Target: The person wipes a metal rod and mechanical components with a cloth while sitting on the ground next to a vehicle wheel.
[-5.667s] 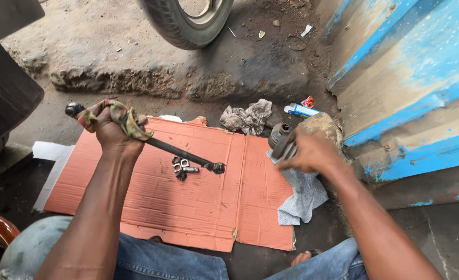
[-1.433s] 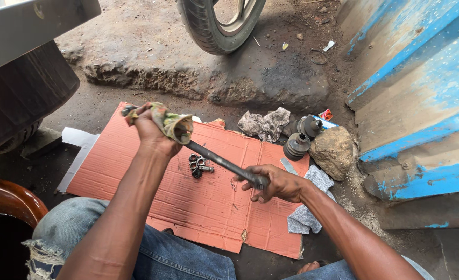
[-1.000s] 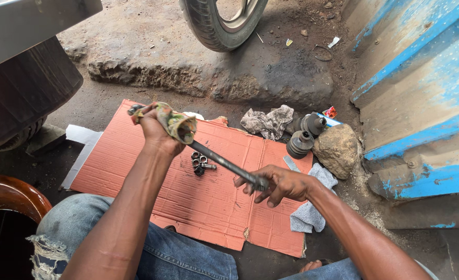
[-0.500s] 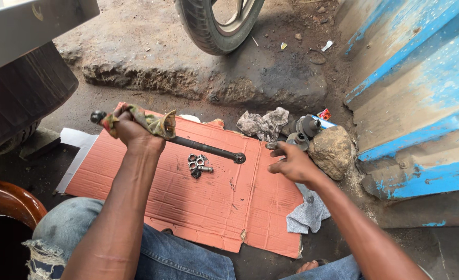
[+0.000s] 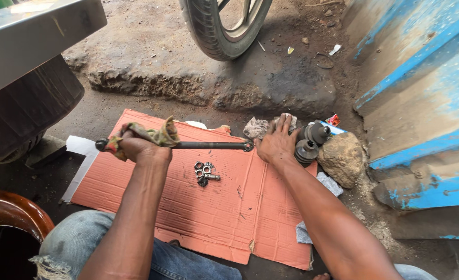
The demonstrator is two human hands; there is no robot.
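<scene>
My left hand [image 5: 140, 147] grips a long dark metal shaft [image 5: 208, 145] through a dirty rag [image 5: 154, 135] and holds it level above the reddish cardboard sheet [image 5: 188, 207]. Fingers spread, my right hand [image 5: 277, 141] reaches over a crumpled grey rag [image 5: 258, 126] at the far edge of the cardboard, just past the shaft's right end. It holds nothing. Two dark rubber boots [image 5: 312, 142] sit right beside that hand. A small cluster of metal clips and bolts [image 5: 204, 172] lies on the cardboard below the shaft.
A rock [image 5: 341, 158] and a pale cloth [image 5: 328, 184] lie right of the boots. A blue painted wall [image 5: 421, 93] stands on the right, a tyre [image 5: 224, 26] at the top, a dark drum [image 5: 27, 109] and metal panel at left. My knees border the cardboard's near edge.
My right hand let go of the shaft's far end and moved right and away to the grey rag. My left hand swung the shaft from slanted to level.
</scene>
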